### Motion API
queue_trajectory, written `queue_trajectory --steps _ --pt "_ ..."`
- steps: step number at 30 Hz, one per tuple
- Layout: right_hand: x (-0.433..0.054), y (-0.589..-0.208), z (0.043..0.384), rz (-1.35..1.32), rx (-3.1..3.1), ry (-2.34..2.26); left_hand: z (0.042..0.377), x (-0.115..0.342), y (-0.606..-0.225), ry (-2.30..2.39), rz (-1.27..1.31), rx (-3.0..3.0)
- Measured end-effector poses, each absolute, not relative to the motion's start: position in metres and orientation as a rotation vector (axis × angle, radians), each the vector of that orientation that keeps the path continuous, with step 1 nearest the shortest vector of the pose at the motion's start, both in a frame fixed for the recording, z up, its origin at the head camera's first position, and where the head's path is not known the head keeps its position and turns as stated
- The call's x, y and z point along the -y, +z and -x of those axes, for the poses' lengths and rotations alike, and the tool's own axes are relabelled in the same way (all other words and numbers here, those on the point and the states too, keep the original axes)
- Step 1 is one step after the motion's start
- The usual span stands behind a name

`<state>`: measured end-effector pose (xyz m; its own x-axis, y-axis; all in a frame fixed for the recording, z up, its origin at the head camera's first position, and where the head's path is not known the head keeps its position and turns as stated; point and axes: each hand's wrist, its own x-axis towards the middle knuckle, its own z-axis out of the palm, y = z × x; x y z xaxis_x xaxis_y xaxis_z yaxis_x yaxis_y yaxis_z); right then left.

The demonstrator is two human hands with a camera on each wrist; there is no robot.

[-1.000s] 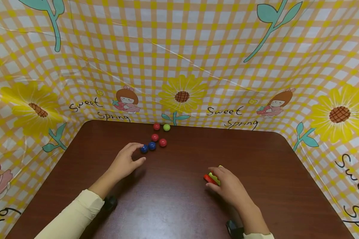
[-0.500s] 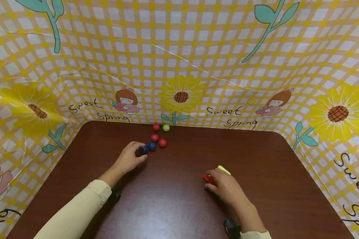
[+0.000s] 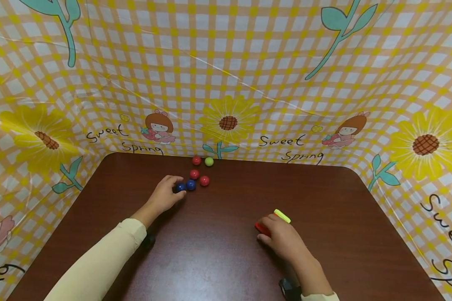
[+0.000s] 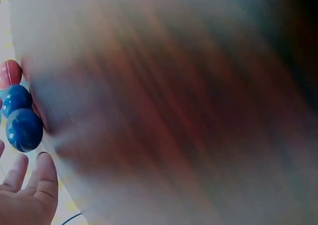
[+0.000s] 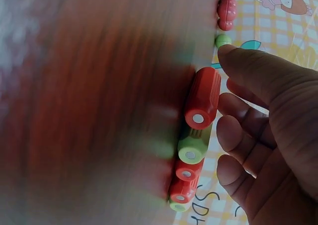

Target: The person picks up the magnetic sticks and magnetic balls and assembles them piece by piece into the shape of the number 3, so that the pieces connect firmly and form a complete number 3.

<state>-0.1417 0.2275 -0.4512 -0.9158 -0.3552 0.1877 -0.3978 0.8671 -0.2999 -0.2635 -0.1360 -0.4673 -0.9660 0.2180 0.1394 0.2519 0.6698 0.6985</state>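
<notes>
In the head view my left hand point(image 3: 163, 195) reaches round the left one of two blue balls point(image 3: 180, 187), thumb on the near side and fingers on the far side. The left wrist view has its fingers point(image 4: 47, 183) just short of the nearer blue ball point(image 4: 25, 130). My right hand point(image 3: 282, 238) is over a red rod point(image 3: 261, 228), covering most of it. In the right wrist view the thumb and loosely bent fingers stand beside the red rod point(image 5: 202, 96), which has a pale disc on its end. Behind the hand a yellow-green rod point(image 3: 282, 215) shows.
Near the blue balls lie red balls point(image 3: 204, 181) and a green ball point(image 3: 209, 161) at the table's back edge. More red and green rods point(image 5: 187, 173) line up under the right hand. A checked cloth point(image 3: 226, 75) rises behind the brown table point(image 3: 218, 259).
My left hand has moved a little right and its thumb has come nearer the blue ball. The right hand has shifted slightly left over the red rod, uncovering the yellow-green one.
</notes>
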Motion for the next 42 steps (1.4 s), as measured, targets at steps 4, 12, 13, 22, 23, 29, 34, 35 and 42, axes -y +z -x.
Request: queue_trajectory --steps 4,12,13,22,23,29,34,35,42 --pt "-0.227 -0.453 0.141 -0.608 2.910 0.497 0.266 0.136 -0.469 -1.197 0.362 2.833" --pt "-0.225 -0.451 0.139 -0.628 2.920 0.500 0.268 0.139 -0.468 -1.144 0.415 2.854" --pt "-0.225 -0.450 0.139 -0.628 2.919 0.500 0.268 0.139 -0.468 -1.138 0.420 2.854" --pt "-0.227 -0.452 0.138 -0.645 2.908 0.490 0.264 0.141 -0.471 -1.181 0.380 2.878" --pt "-0.227 -0.452 0.137 -0.640 2.912 0.499 0.263 0.141 -0.470 -1.194 0.377 2.878" --pt "-0.225 -0.451 0.136 -0.564 2.976 0.523 0.253 0.137 -0.465 -1.274 0.384 2.906" --pt "-0.224 -0.450 0.136 -0.527 3.021 0.526 0.241 0.133 -0.459 -1.363 0.418 2.908" --pt "-0.224 -0.451 0.136 -0.527 3.020 0.530 0.238 0.132 -0.459 -1.376 0.421 2.901" --pt "-0.225 -0.454 0.136 -0.597 2.971 0.665 0.216 0.126 -0.455 -1.485 0.398 2.839"
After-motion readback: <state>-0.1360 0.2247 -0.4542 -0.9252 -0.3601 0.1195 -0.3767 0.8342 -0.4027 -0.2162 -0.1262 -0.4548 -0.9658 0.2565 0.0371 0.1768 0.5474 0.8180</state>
